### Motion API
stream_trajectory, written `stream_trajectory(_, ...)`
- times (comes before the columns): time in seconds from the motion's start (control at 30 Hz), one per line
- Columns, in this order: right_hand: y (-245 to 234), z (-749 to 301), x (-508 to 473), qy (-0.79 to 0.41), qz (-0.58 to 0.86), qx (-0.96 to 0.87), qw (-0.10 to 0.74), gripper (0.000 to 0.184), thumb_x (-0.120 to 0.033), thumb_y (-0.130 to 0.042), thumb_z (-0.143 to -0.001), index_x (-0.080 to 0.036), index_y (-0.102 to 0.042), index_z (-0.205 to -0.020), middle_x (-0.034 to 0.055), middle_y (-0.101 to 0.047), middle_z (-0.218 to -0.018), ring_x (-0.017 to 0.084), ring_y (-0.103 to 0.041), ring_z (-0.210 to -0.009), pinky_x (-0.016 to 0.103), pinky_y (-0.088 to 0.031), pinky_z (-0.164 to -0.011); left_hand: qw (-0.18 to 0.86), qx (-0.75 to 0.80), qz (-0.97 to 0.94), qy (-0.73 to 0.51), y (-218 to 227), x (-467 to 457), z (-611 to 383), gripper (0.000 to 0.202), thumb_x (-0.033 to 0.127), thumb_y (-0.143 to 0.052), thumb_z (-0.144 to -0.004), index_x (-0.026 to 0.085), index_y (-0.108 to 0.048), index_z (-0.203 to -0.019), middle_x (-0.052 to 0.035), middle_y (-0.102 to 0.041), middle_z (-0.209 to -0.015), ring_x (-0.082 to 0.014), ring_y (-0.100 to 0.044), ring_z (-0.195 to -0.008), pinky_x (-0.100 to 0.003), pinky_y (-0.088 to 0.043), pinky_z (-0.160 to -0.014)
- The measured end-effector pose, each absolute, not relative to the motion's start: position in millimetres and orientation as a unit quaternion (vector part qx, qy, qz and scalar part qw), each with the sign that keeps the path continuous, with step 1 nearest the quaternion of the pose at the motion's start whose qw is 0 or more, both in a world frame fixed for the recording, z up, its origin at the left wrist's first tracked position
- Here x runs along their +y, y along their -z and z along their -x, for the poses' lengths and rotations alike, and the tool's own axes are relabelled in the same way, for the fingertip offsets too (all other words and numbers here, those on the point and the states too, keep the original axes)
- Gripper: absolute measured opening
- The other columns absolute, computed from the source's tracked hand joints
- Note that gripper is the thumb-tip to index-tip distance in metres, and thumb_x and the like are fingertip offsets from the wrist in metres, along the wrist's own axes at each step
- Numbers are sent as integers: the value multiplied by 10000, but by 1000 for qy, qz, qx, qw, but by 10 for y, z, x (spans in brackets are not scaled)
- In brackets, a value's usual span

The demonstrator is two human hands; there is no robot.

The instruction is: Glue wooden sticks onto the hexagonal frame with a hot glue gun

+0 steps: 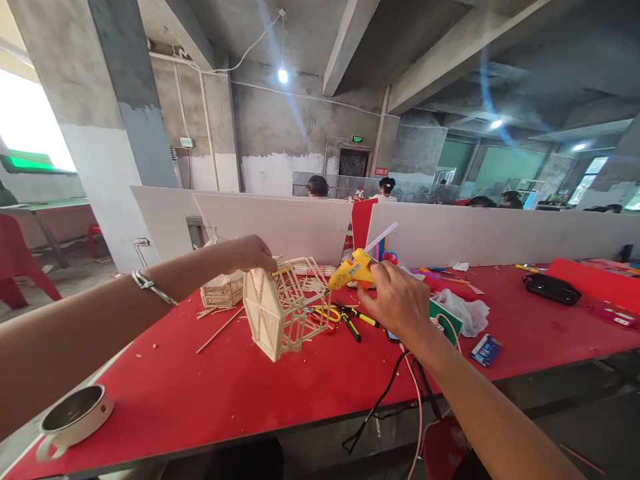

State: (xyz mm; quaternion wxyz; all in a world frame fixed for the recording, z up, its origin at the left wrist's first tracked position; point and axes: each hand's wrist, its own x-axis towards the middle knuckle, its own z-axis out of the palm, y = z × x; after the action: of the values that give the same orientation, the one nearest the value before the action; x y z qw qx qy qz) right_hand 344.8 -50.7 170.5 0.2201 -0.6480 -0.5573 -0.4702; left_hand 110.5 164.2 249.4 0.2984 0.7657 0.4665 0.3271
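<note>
My left hand (257, 253) grips the upper edge of a wooden stick model (265, 313), fingers closed on it. The model is tilted on its side, its flat slatted panel facing left and its open stick frame reaching right. In my right hand (395, 293) is a yellow hot glue gun (353, 269), with a clear glue stick (383, 235) jutting from its back. The gun's nozzle points left, close to the frame's upper right sticks; whether it touches them I cannot tell. Behind the model, a second stick model (223, 291) stands on the table.
Yellow-handled pliers (353, 323) lie on the red table (200, 393) just beyond the model. A mug (77, 417) stands at the near left edge. To the right are a plastic bag (463, 311), a blue packet (485, 350) and a black case (553, 289). Cables (415, 400) hang off the front.
</note>
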Motion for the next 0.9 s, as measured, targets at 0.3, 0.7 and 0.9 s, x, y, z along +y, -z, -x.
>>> stream_trajectory(0.3, -1888, -3666, -719, 527, 643, -517, 205, 241, -381, -571, -857, -170, -583, -972, 21, -643, -830, 156, -563, -710, 298, -287, -592, 244, 432, -866, -67, -2751, 1430, -1335, 126, 305, -724, -556, 200, -683, -612, -34, -622, -702, -186, -562, -748, -247, -499, -569)
stream_trajectory(0.7, -1746, -3689, -912, 509, 639, -549, 175, 206, -352, -590, -857, -172, -587, -958, 36, -660, -897, 171, -583, -778, 302, -332, -664, 257, 377, -890, -6, -2777, 1302, -1380, 154, 340, -700, -588, 189, -693, -616, -39, -619, -684, -193, -590, -790, -260, -542, -661)
stream_trajectory(0.9, -1750, -3654, -1008, 520, 624, -552, 186, 231, -317, -570, -853, -161, -604, -1020, 36, -658, -875, 172, -581, -757, 307, -338, -655, 246, 375, -894, 1, -2785, 1282, -1393, 174, 360, -691, -586, 188, -692, -615, -43, -637, -689, -202, -609, -801, -256, -526, -657)
